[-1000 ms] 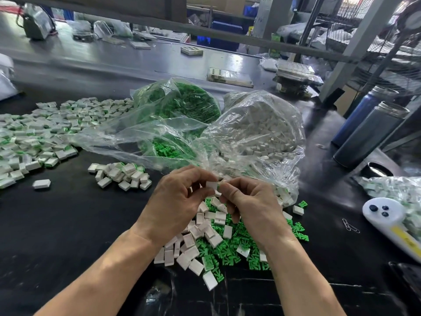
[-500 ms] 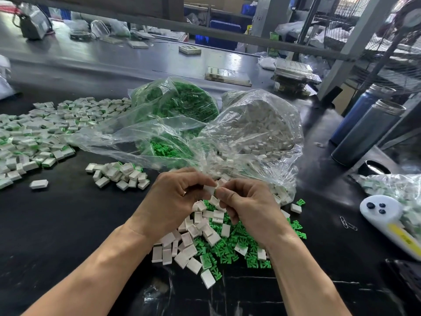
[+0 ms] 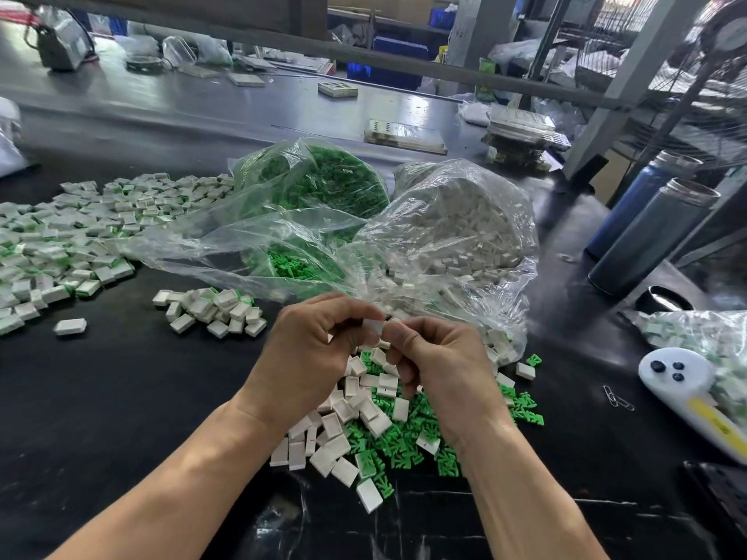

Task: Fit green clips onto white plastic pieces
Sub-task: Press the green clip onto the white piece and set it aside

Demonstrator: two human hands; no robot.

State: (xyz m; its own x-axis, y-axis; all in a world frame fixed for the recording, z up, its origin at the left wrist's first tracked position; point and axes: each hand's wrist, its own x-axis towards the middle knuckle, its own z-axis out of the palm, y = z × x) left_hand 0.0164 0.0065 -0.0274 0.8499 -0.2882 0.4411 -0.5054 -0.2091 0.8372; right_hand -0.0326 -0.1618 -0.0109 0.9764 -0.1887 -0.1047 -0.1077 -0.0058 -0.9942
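My left hand and my right hand meet above a loose pile of white plastic pieces and green clips on the black table. Between the fingertips of both hands sits one small white piece, pinched from each side. Whether a green clip is on it is hidden by my fingers. Behind my hands lie a clear bag of green clips and a clear bag of white pieces.
A spread of fitted white-and-green pieces covers the left of the table, with a smaller heap nearer me. Two metal flasks stand at the right, beside a white handheld device, a paperclip and another bag.
Both hands have stayed together over the pile, working the same white piece between their fingertips. Nothing else on the table has moved.
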